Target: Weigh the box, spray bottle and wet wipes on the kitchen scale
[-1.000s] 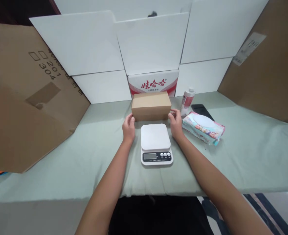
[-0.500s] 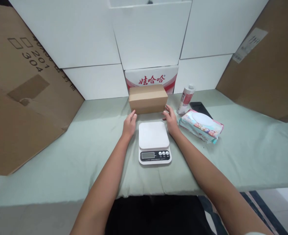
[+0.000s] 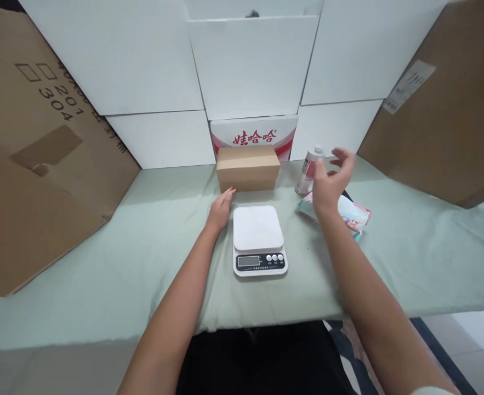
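Note:
A small brown cardboard box [image 3: 248, 167] stands on the green cloth behind a white digital kitchen scale [image 3: 259, 239]. My left hand [image 3: 221, 209] rests flat on the cloth, fingers apart, just left of the scale and near the box's front left corner. My right hand [image 3: 329, 181] is raised above the table with fingers spread and nothing in it, beside a white and red bottle [image 3: 306, 170] and over a pack of wet wipes [image 3: 352, 213], which it partly hides.
A white carton with red Chinese lettering [image 3: 254, 134] stands behind the box against white boards [image 3: 250, 66]. Large brown cardboard sheets lean at left [image 3: 40, 164] and right [image 3: 443, 115]. The table's front edge [image 3: 102, 334] is close to me.
My right hand left the box's right side, lifted and swung right toward the bottle and wipes. My left hand stayed near the box. The box has not moved.

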Motion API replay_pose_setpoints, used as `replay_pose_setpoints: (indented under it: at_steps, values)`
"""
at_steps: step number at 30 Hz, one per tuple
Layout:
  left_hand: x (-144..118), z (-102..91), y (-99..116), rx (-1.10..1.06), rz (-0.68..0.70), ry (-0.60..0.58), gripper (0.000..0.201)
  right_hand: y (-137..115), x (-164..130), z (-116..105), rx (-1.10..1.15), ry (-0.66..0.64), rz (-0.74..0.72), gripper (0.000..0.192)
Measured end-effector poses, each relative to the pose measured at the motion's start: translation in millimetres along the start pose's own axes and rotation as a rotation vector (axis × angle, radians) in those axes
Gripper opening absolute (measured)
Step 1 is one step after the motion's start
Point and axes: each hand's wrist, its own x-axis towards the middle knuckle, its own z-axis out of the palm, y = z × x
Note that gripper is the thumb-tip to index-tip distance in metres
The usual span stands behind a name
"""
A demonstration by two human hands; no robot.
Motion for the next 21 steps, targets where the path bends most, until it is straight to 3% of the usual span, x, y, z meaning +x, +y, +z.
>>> replay_pose_setpoints:
  at_steps: [3,5,8,13,17,21]
  values:
    - [-2,-1.8,2,-0.117,-0.031,0.069,0.054,25,41,7,-0.197,-0.169,0.254,0.073]
    - [-2,-2.2,3,-0.16,-0.057,0.094,0.055,38,54,14,-0.248,-0.302,0.339,0.059]
    - [-2,-1.9,3,-0.18,-0.076,0.118,0.06,37,52,15,-0.269,-0.386,0.314,0.04]
    - [-3,-1.8,5,-0.181,-0.113,0.145,0.069,-12,11,-1,-0.043,-0.523,0.026,0.045]
    - [-4,-2.5,8,-0.165,-0.113,0.161,0.071,-53,-40,-3,0.201,-0.684,-0.004,0.046]
    - [-5,-3.8,11,-0.17,-0.121,0.154,0.07,-70,-81,5,0.277,-0.751,-0.066,0.039]
